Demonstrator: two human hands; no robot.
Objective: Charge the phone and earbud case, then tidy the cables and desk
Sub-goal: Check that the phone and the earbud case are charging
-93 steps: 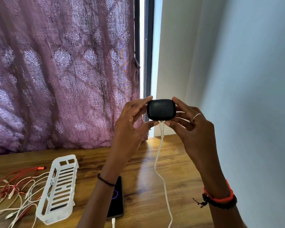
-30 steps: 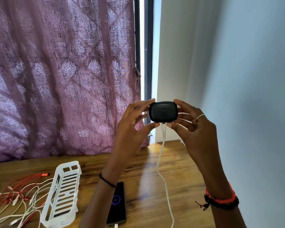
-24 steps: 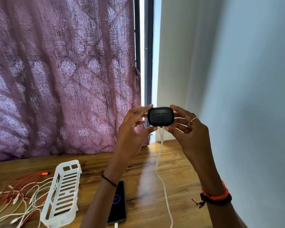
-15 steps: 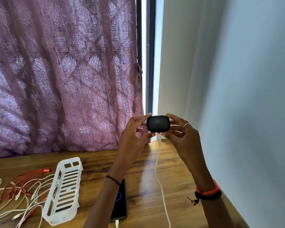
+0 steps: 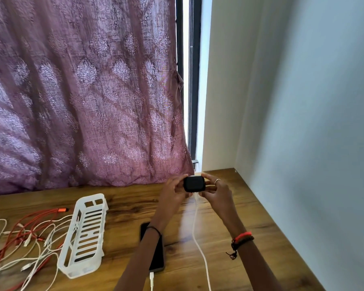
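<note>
While your left hand (image 5: pixel 172 191) and right hand (image 5: pixel 215 190) pinch it, the earbud case (image 5: pixel 194 184) sits between them, white cable (image 5: pixel 199 232) plugged in below.

From here I see the left hand (image 5: pixel 172 193) and right hand (image 5: pixel 216 192) pinching a small black rounded plastic earbud case (image 5: pixel 194 184), matt and smooth. A thin silvery metal ring (image 5: pixel 217 181) shines on a right-hand finger. Under the hands lies the brown wooden surface (image 5: pixel 250 227), grained, with a soft sheen. By the left wrist a black slab phone (image 5: pixel 159 261) shows a glossy glass face. Left of the hands stands a white slotted plastic basket (image 5: pixel 92 200), smooth. Behind them hangs a mauve patterned cloth curtain (image 5: pixel 82 91), coarsely woven.
</note>
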